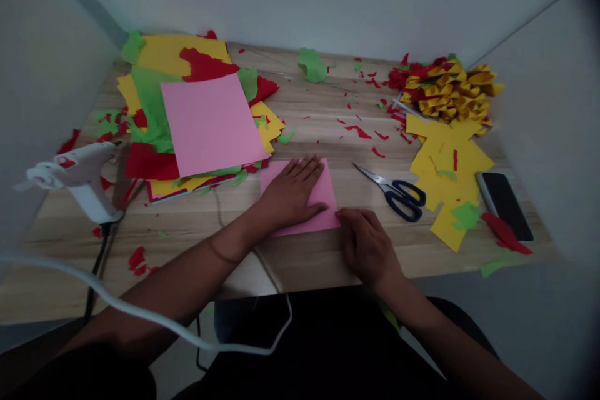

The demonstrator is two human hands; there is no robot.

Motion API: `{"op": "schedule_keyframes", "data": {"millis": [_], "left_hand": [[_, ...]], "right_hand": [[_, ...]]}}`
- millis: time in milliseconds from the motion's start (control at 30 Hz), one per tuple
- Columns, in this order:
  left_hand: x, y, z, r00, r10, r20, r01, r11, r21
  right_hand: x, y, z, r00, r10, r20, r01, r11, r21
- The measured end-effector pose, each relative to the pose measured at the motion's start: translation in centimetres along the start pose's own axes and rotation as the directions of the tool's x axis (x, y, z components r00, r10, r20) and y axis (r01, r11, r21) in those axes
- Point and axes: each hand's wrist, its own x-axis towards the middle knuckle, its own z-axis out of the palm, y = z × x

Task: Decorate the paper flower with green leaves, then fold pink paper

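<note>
A small pink paper (324, 195) lies on the wooden table (300, 131) near its front edge. My left hand (291, 190) rests flat on this paper with the fingers stretched out. At the paper's near right corner sits my right hand (365, 244), fingers curled with their tips pressed down on the edge. A larger pink sheet (210, 122) tops a stack of coloured paper (154, 100) to the left.
Blue-handled scissors (398, 192) lie right of the pink paper. Yellow sheets (447, 165), a pile of folded yellow and red pieces (445, 87) and a black phone (505, 203) sit at the right. A white glue gun (77, 175) stands at the left, its cable (154, 319) crossing in front. Paper scraps are scattered about.
</note>
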Motion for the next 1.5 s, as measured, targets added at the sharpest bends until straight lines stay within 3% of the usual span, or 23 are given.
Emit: {"op": "schedule_keyframes", "data": {"millis": [133, 233, 333, 433, 633, 900, 1133, 1500], "left_hand": [[0.0, 0.0, 0.0, 1.0, 0.008, 0.002, -0.008, 1.0, -0.01], [0.0, -0.2, 0.1, 1.0, 0.015, 0.007, -0.014, 1.0, -0.012], [0.0, -0.3, 0.2, 1.0, 0.02, 0.0, -0.02, 1.0, -0.007], [0.0, -0.3, 0.0, 1.0, 0.011, 0.004, -0.011, 1.0, -0.007], [0.0, -0.1, -0.4, 1.0, 0.009, 0.028, -0.008, 1.0, -0.022], [0.0, -0.1, 0.2, 1.0, 0.005, -0.011, -0.006, 0.999, -0.033], [0.0, -0.1, 0.2, 0.999, 0.001, -0.039, -0.003, 0.999, -0.05], [-0.1, -0.1, 0.2, 0.999, 0.003, -0.041, -0.004, 1.0, -0.025]], "right_hand": [[-1.1, 0.1, -1.4, 0.995, 0.087, 0.057, -0.094, 0.986, 0.14], [-0.7, 0.9, -1.3, 0.997, 0.053, 0.053, -0.061, 0.986, 0.157], [0.8, 1.7, -0.4, 0.998, -0.052, 0.041, 0.048, 0.994, 0.094], [2.5, 2.3, 0.5, 0.997, -0.077, 0.003, 0.077, 0.997, 0.032], [6.1, 3.6, 1.6, 0.996, -0.034, -0.088, 0.038, 0.998, 0.044], [10.0, 4.4, 3.1, 0.999, -0.006, -0.034, 0.006, 1.0, -0.018], [8.2, 3.8, 2.5, 0.999, -0.031, -0.01, 0.031, 0.999, -0.016], [1.5, 1.0, 0.8, 1.0, -0.017, -0.011, 0.018, 1.0, 0.006]]}}
